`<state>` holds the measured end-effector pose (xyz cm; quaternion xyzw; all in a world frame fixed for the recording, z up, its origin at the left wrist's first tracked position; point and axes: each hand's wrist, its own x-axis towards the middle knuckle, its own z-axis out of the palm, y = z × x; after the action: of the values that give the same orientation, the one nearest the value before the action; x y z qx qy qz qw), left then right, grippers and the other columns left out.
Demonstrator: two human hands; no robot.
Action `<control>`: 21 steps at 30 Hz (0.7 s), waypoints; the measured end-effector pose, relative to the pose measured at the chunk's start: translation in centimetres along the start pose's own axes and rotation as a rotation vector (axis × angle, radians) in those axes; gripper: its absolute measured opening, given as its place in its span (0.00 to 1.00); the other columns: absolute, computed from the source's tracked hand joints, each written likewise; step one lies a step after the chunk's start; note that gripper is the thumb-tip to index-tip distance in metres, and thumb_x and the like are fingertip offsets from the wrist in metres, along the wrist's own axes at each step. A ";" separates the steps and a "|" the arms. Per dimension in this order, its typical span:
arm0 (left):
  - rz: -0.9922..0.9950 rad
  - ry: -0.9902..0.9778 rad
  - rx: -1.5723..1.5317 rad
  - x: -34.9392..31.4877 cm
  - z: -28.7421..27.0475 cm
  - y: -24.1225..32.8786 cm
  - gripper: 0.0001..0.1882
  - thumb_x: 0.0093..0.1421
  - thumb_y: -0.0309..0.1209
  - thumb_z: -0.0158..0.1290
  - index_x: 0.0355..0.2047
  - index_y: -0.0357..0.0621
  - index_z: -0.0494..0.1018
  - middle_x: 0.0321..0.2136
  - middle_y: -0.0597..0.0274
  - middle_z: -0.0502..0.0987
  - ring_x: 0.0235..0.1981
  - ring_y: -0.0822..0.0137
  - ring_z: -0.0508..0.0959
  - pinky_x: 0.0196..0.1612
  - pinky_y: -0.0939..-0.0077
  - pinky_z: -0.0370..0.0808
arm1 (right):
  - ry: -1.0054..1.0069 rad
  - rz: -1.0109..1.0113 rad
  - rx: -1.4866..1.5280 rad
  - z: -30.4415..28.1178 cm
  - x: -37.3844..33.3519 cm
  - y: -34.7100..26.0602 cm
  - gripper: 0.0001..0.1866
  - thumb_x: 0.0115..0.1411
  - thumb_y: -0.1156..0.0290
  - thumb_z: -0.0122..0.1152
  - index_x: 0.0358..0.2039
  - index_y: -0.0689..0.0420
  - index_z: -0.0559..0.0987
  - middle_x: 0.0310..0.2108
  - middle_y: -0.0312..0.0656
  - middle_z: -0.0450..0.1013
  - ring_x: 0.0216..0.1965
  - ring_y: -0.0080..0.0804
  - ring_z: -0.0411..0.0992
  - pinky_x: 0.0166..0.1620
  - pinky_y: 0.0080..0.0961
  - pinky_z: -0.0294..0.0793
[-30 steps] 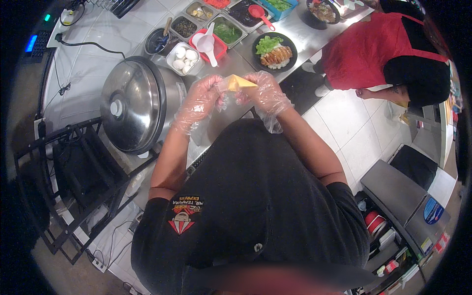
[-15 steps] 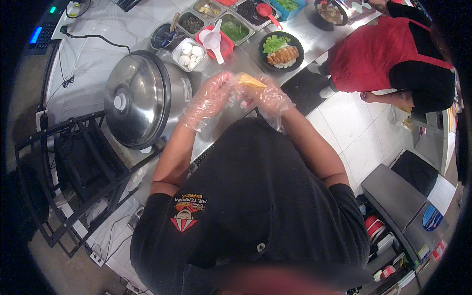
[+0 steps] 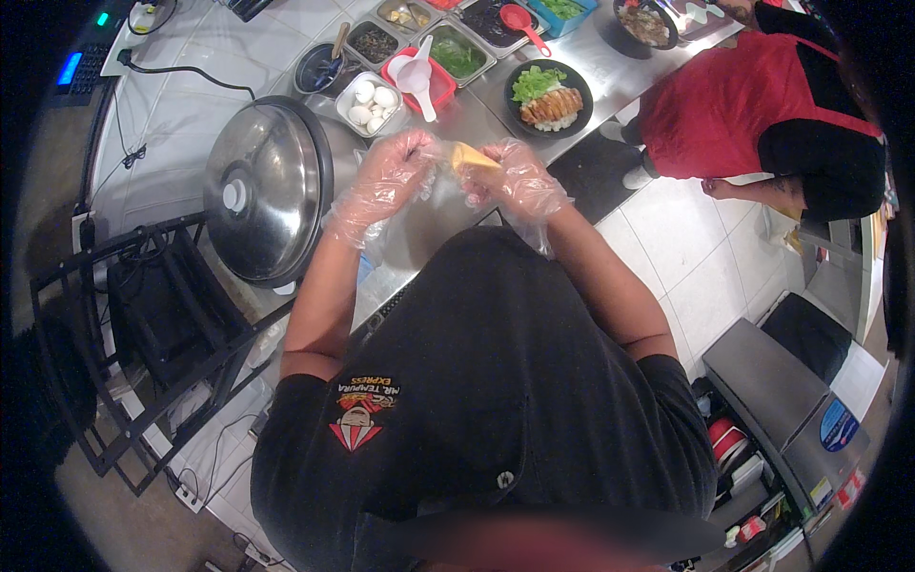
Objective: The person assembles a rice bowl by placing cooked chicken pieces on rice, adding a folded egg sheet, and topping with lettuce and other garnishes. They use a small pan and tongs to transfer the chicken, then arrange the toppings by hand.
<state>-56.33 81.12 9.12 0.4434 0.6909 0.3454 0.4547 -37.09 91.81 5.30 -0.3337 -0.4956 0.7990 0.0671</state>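
**Gloved hands holding a yellow piece over a steel counter**

I hold a small yellow piece of food (image 3: 470, 155) just above the steel counter (image 3: 429, 224), in front of my chest. Beyond it stands a black bowl (image 3: 548, 95) with green leaves, white rice and sliced browned meat. To its left is a red tub (image 3: 440, 88) with a white ladle (image 3: 416, 73) lying across it, and beside that a small square tub (image 3: 372, 103) holds white round pieces, perhaps eggs. Further back, a row of metal trays (image 3: 457, 55) carries green and dark fillings; a red spoon (image 3: 521, 21) rests in one. A second dark bowl (image 3: 646, 21) of food sits at the far end.

On my left a large domed steel lid (image 3: 267, 191) covers a round cooker. A dark wire rack (image 3: 143, 324) stands below it, beside cables. The floor (image 3: 686, 267) to my right is pale tile, and another person in a red apron (image 3: 734, 95) stands there. Low steel cabinets (image 3: 791, 400) sit at the lower right.

Both my hands wear clear plastic gloves. My right hand (image 3: 519, 183) is closed around the yellow piece, fingers pinching its edge. My left hand (image 3: 396, 176) is curled narrow just beside it; I cannot tell whether it touches the piece.
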 end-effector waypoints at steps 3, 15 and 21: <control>0.052 0.018 0.090 -0.2 0.6 0.0 0.10 0.68 0.33 0.54 0.36 0.38 0.75 0.24 0.65 0.73 0.26 0.76 0.71 0.32 0.73 0.72 | 0.022 -0.018 -0.091 -0.2 -0.1 0.0 0.13 0.64 0.67 0.64 0.43 0.65 0.80 0.30 0.39 0.77 0.29 0.23 0.74 0.33 0.24 0.77; 0.097 -0.040 0.071 -0.3 0.3 -0.9 0.09 0.66 0.34 0.52 0.33 0.41 0.74 0.24 0.72 0.70 0.25 0.78 0.70 0.29 0.78 0.68 | -0.112 -0.064 -0.051 -0.5 -0.3 0.3 0.10 0.63 0.68 0.65 0.37 0.63 0.81 0.27 0.35 0.75 0.26 0.21 0.72 0.32 0.22 0.73; 0.032 -0.193 -0.107 -1.0 -2.1 -0.2 0.06 0.63 0.28 0.50 0.31 0.39 0.73 0.24 0.71 0.69 0.26 0.77 0.69 0.30 0.76 0.69 | -0.194 -0.024 -0.003 -0.7 -1.4 -1.2 0.09 0.62 0.68 0.65 0.33 0.61 0.80 0.25 0.35 0.74 0.26 0.21 0.71 0.31 0.21 0.71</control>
<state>-58.17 79.93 10.00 0.4608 0.6171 0.3448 0.5366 -35.84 92.32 6.71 -0.2487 -0.5049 0.8261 0.0281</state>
